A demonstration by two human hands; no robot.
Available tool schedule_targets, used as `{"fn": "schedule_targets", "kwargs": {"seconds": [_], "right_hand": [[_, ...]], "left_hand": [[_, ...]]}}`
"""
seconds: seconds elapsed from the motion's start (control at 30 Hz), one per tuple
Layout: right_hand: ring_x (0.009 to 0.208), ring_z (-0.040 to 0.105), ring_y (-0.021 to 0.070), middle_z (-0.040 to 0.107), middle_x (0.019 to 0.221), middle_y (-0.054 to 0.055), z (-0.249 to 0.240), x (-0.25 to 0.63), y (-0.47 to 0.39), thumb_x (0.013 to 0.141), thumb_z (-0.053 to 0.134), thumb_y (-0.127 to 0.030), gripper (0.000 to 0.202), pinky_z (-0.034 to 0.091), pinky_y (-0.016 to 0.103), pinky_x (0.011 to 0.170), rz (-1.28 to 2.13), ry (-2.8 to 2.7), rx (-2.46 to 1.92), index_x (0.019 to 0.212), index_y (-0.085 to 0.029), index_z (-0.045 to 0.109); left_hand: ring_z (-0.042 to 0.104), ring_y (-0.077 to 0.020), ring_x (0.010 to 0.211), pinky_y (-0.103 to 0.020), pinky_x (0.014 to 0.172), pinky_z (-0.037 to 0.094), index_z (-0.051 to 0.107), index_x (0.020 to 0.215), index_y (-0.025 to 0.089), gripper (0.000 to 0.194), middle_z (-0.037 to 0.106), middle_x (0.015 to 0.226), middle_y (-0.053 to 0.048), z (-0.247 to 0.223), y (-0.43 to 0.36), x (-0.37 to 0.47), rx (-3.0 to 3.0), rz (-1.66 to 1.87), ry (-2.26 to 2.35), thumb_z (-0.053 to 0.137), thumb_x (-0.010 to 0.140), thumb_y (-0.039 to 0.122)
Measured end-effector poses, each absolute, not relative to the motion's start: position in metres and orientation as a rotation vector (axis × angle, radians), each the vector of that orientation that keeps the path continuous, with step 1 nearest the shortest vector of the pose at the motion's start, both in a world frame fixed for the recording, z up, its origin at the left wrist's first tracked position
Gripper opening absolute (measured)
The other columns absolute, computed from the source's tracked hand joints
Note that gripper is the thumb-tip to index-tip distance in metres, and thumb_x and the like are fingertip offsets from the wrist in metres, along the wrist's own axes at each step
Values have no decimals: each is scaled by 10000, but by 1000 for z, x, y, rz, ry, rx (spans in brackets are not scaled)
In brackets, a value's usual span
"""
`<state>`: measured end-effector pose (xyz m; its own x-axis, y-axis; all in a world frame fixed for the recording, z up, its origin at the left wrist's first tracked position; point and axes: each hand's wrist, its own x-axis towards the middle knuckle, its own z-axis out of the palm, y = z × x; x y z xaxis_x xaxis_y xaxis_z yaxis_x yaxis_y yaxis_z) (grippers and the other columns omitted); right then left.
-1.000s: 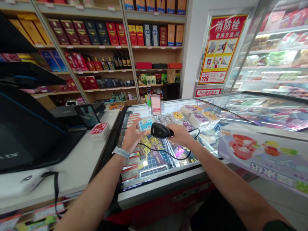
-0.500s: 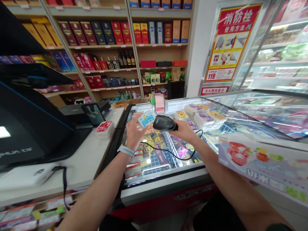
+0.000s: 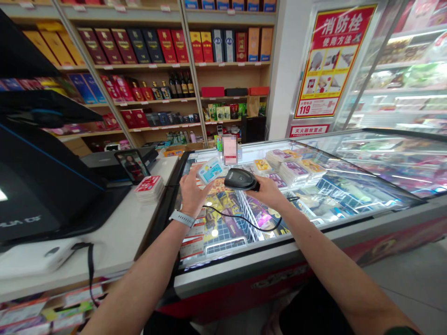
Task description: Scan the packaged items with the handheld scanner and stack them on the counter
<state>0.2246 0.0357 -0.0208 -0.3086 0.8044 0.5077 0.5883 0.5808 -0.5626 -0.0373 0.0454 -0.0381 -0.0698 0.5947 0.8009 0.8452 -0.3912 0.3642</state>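
Held between the thumb and fingers of my left hand (image 3: 192,195) is a small blue-and-white package (image 3: 211,171), tilted above the freezer's glass top. My right hand (image 3: 270,193) is wrapped round a black handheld barcode scanner (image 3: 240,179). The scanner's head points left at the package, with a small gap between them. A black cable (image 3: 240,217) loops below both hands across the glass. Under the glass of the chest freezer (image 3: 240,258) lie wrapped goods in wire baskets. Stacks of flat purple and yellow packages (image 3: 295,173) stand beyond my right hand.
On the white counter (image 3: 129,232) at left stand a red-topped stack of packages (image 3: 149,186), a phone (image 3: 132,166), a dark checkout terminal (image 3: 45,186) and a white device (image 3: 38,256). Shelves of boxes and bottles (image 3: 150,93) line the back wall.
The large purple printed box at the right has left the view. The picture on the phone's screen has changed. Both hands keep nearly the same pose, package and scanner still held.
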Motion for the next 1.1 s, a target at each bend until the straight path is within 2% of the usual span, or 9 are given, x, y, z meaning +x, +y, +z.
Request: {"fn": "schedule_targets", "kwargs": {"seconds": [0.33, 0.57, 0.87, 1.1], "right_hand": [[831, 664, 230, 727, 905, 50, -28, 223, 24, 730, 657, -288, 284, 472, 314, 743, 367, -1953, -1121, 992, -181, 681], [744, 630, 200, 676, 787, 26, -33, 222, 10, 696, 663, -228, 193, 414, 272, 659, 266, -2000, -1146, 881, -175, 651], [780, 612, 185, 658, 833, 30, -42, 221, -3, 715, 643, -209, 175, 406, 263, 679, 132, -2065, -1108, 888, -189, 618], [837, 625, 195, 674, 899, 39, -47, 226, -6, 716, 648, -200, 238, 435, 270, 723, 113, -2060, -1123, 952, -199, 623]], "left_hand": [[568, -250, 1180, -389, 1033, 328, 492, 1276, 228, 577, 613, 1290, -63, -39, 47, -34, -1947, -1469, -1536, 704, 748, 322], [596, -256, 1120, -391, 1032, 337, 501, 1271, 217, 603, 628, 1259, -69, -38, 45, -34, -1956, -1446, -1562, 719, 726, 355], [612, -262, 1065, -410, 1035, 357, 507, 1275, 236, 623, 653, 1206, -61, -41, 47, -36, -1959, -1436, -1565, 732, 709, 368], [612, -262, 1048, -405, 1023, 383, 525, 1270, 231, 604, 640, 1217, -66, -36, 42, -34, -1974, -1459, -1541, 725, 715, 365]]}}
